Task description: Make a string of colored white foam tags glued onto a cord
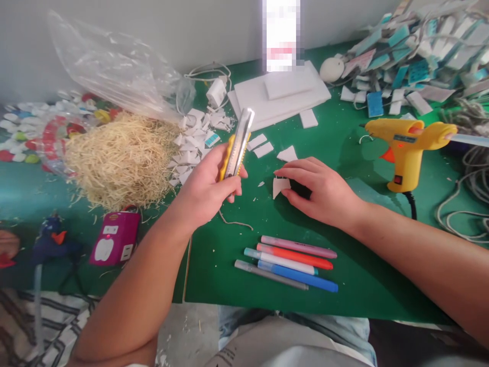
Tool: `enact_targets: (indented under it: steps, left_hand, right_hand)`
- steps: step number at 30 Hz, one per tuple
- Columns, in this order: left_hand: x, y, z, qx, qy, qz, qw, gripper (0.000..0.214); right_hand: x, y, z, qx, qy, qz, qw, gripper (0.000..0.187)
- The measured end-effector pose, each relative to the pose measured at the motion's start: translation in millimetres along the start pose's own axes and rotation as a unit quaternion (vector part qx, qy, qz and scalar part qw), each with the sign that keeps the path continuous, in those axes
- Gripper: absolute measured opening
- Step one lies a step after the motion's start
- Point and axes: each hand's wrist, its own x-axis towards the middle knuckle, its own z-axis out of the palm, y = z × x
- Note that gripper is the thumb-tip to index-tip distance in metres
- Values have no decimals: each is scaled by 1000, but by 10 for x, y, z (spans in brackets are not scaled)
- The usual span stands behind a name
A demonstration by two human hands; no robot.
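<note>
My left hand (210, 183) is wrapped round a yellow box cutter (237, 145), which points up and away from me above the green table. Between the thumb and fingers of my right hand (321, 191) is a small white foam board piece (281, 186), at the table surface. Just beyond it lies another cut white piece (287, 154), with two small rectangles (263, 145) to its left. Tiny white crumbs are scattered between my hands. Several markers (294, 260) lie side by side nearer to me.
A yellow glue gun (407, 153) stands at the right, with piled scraps (408, 61) behind. White foam sheets (282, 92) lie at the back. Straw (122, 158), white offcuts (191, 148), a plastic bag (122, 66) and a magenta power socket (114, 238) are on the left. A co-worker's hand (7, 247) shows far left.
</note>
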Motion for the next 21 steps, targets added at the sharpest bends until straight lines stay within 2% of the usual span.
enact_targets:
  steps: [2, 4, 7, 10, 12, 15, 17, 18, 21]
  left_hand:
    - [-46, 56, 79, -105, 5, 4, 994, 28]
    - [-88, 72, 204, -183, -10, 16, 983, 30]
    - [-143, 25, 423, -200, -52, 37, 978, 34]
    - [-194, -40, 572, -165, -84, 58, 981, 53]
    - [-212, -66, 587, -112, -81, 83, 987, 57]
    - [-174, -90, 508, 39, 1, 182, 983, 36]
    - [-105, -115, 445, 171, 52, 269, 946, 22]
    - [-65, -130, 425, 229, 44, 305, 923, 22]
    - [32, -170, 426, 329, -34, 381, 863, 24]
  right_hand:
    - [6, -21, -26, 37, 34, 33, 998, 25]
    - [23, -71, -57, 107, 57, 72, 990, 22]
    - [62, -177, -77, 262, 52, 136, 954, 28]
    - [98, -257, -62, 359, 72, 210, 907, 35]
    - [115, -272, -53, 394, 100, 253, 878, 37]
    - [138, -247, -55, 459, 134, 299, 826, 37]
    - [151, -219, -62, 494, 156, 317, 794, 40]
    - [157, -206, -65, 501, 168, 322, 785, 41]
    - [165, -173, -70, 494, 202, 331, 778, 43]
